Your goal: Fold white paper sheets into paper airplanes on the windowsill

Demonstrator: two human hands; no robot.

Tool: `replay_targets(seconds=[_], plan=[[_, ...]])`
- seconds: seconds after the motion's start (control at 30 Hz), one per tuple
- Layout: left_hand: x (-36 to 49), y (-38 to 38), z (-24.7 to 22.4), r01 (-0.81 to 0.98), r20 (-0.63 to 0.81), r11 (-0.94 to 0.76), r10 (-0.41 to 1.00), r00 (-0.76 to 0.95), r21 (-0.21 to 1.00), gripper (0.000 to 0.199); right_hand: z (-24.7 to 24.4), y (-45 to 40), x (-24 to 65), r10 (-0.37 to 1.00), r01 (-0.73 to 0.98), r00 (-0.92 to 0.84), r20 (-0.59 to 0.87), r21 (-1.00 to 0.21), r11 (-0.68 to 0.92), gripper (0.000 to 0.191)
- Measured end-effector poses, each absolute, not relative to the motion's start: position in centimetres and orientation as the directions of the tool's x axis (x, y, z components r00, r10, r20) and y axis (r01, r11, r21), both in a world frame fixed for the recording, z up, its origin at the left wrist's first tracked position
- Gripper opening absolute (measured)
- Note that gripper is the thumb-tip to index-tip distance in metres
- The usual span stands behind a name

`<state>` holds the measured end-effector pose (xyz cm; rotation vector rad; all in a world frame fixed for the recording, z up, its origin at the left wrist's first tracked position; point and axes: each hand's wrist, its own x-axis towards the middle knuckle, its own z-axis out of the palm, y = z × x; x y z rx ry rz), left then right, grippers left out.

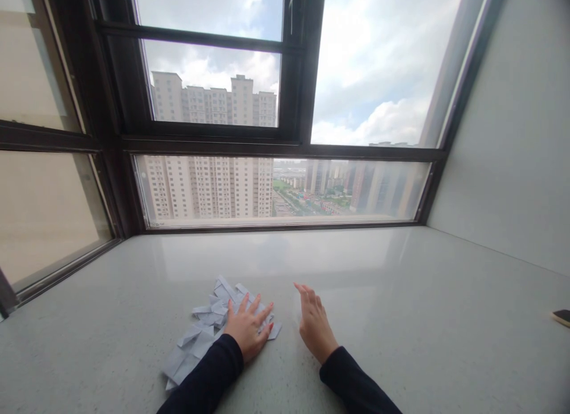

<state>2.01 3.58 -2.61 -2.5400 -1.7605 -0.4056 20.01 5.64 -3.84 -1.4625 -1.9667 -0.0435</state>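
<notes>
A loose heap of folded white paper pieces (196,343) lies on the pale windowsill (401,331), left of the middle. Over the right part of the heap rests my left hand (249,328), fingers spread, palm down, covering some of the pieces. My right hand (315,325) stands on its edge on the sill, a short way right of the heap. Its fingers are stretched out and point away from me, with no object visible in them; the palm side faces the paper and is mostly hidden.
Beyond the sill rises a dark-framed window (285,147) with tall buildings outside. A plain white wall (512,152) bounds the right side. At the far right edge lies a small dark object with a light rim (561,317), partly cut off.
</notes>
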Motion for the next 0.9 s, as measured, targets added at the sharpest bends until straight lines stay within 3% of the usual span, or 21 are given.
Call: replay_targets(seconds=[0.27, 0.63, 0.9], plan=[[-3.0, 4.0, -1.8, 0.932, 0.127, -0.358, 0.929, 0.349, 0.058, 0.042, -4.4, 5.7, 20.0, 0.827, 0.865, -0.151, 0.542, -0.332, 0.376, 0.074], [-7.9, 4.7, -1.7, 0.956, 0.117, -0.293, 0.949, 0.294, -0.024, 0.042, -5.0, 5.8, 19.8, 0.809, 0.875, -0.188, 0.557, -0.279, 0.395, 0.075], [-9.5, 4.9, -0.9, 0.964, 0.13, -0.265, 0.956, 0.264, -0.012, 0.042, -5.2, 6.1, 19.8, 0.796, 0.797, -0.221, 0.563, -0.367, 0.481, 0.068]])
